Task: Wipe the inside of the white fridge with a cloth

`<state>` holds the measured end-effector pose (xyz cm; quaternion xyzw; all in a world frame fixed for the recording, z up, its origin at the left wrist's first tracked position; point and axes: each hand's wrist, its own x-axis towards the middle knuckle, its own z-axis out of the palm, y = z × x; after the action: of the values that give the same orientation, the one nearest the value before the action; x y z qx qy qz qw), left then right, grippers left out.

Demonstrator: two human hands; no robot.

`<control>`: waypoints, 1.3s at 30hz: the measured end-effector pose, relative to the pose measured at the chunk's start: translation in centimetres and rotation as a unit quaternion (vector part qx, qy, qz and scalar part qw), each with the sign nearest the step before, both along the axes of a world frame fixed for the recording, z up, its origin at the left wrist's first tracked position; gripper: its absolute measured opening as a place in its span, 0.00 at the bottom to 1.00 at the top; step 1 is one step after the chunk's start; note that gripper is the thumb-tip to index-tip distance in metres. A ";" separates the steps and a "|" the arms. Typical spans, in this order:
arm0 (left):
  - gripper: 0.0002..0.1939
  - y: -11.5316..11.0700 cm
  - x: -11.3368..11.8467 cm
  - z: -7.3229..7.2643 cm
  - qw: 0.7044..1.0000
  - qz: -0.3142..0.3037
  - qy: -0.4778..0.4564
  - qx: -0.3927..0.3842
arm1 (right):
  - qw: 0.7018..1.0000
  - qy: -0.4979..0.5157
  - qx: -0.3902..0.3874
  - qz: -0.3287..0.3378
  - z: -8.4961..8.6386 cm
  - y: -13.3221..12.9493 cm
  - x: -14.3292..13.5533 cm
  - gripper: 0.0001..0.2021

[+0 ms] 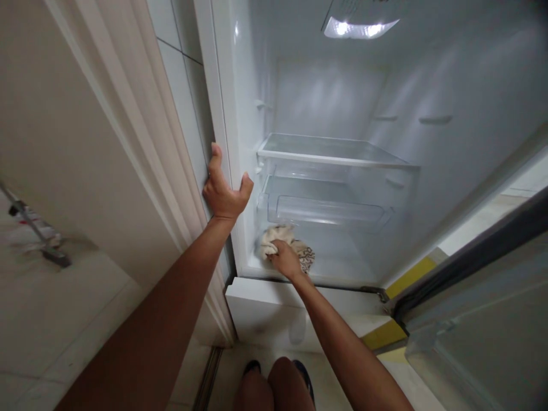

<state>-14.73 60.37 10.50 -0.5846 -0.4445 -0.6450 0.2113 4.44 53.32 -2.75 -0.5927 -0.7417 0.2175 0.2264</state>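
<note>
Right hand (286,261) pinches a bunched cloth (279,234) against the refrigerator floor (338,251) — in the near left corner, apparently to press into it; left hand (226,194), thumb and fingers spread, grips the cabinet edge (222,123) — probably for balance.

Bare hands (227,200), bare forearms (192,268), rounded bare knees (282,374), dark footwear (303,378)

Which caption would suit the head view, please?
Right hand presses a patterned cloth to the fridge floor while the left hand grips the side wall.
</note>
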 end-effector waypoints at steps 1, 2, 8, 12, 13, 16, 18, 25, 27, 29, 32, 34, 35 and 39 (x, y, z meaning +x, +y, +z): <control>0.46 0.0 0.0 0.0 1.000 0.000 -0.001 -0.004 | 1.000 0.012 -0.007 0.024 0.3 -0.3 -1.2 0.19; 0.46 -0.1 0.0 0.0 1.000 -0.001 -0.003 -0.010 | 0.999 0.020 -0.009 0.043 0.5 -0.6 -2.1 0.19; 0.47 -0.5 0.3 0.1 0.999 0.005 -0.027 -0.027 | 0.982 0.164 -0.051 0.078 -0.3 -3.0 -1.7 0.18; 0.46 -1.2 0.5 0.2 0.998 0.022 -0.043 -0.044 | 0.864 0.488 -0.122 0.032 0.8 -5.3 0.5 0.13; 0.46 -1.4 0.6 0.2 0.998 0.026 -0.045 -0.046 | 0.823 0.551 -0.140 0.018 1.5 -6.0 0.9 0.14; 0.45 -1.8 0.7 0.2 0.997 0.033 -0.050 -0.056 | 0.736 0.653 -0.177 -0.028 4.4 -8.6 2.1 0.25; 0.45 -2.3 0.8 0.3 0.996 0.036 -0.056 -0.066 | 0.709 0.682 -0.170 -0.058 6.4 -10.1 3.1 0.29; 0.45 -4.2 1.7 1.0 0.989 0.001 -0.107 -0.099 | 0.684 0.717 -0.054 -0.120 12.4 -12.6 7.8 0.32; 0.45 -4.6 2.0 1.1 0.987 -0.008 -0.120 -0.107 | 0.687 0.711 -0.003 -0.151 13.7 -13.0 9.2 0.34; 0.45 -4.9 2.1 1.2 0.985 -0.015 -0.128 -0.113 | 0.691 0.698 0.047 -0.183 14.7 -13.5 10.6 0.35; 0.45 -5.2 2.2 1.4 0.984 -0.021 -0.130 -0.122 | 0.699 0.673 0.102 -0.222 15.5 -14.5 12.2 0.34; 0.45 -5.3 2.2 1.6 0.984 -0.025 -0.128 -0.125 | 0.696 0.662 0.129 -0.245 15.8 -15.0 12.7 0.32; 0.45 -5.3 2.2 1.6 0.983 -0.028 -0.129 -0.126 | 0.691 0.661 0.143 -0.256 15.9 -15.2 12.9 0.31; 0.44 -5.3 2.3 1.6 0.980 -0.034 -0.149 -0.128 | 0.681 0.655 0.175 -0.278 16.8 -14.8 13.2 0.26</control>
<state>-12.44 55.03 12.07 -0.5190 -0.5300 -0.6692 0.0439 17.61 38.49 14.08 -0.4273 -0.2298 0.3440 0.8039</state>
